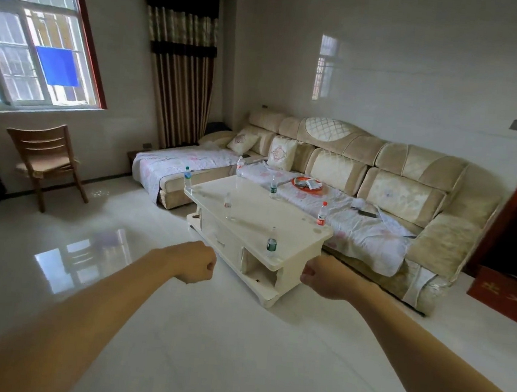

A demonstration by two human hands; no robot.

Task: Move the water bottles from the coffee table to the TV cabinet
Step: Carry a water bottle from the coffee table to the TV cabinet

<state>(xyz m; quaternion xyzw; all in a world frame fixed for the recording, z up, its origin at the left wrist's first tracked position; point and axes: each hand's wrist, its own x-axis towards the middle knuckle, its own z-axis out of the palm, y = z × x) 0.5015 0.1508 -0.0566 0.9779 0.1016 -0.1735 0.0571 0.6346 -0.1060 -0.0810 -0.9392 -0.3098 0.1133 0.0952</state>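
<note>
Left grip (195,262), right grip (319,276): empty fists; 6 water bottles (272,244) beyond, on coffee table (258,216).

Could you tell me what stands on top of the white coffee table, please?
Six upright clear plastic water bottles stand on the glossy white coffee table, spread across its top. Nothing covers that top.
</note>
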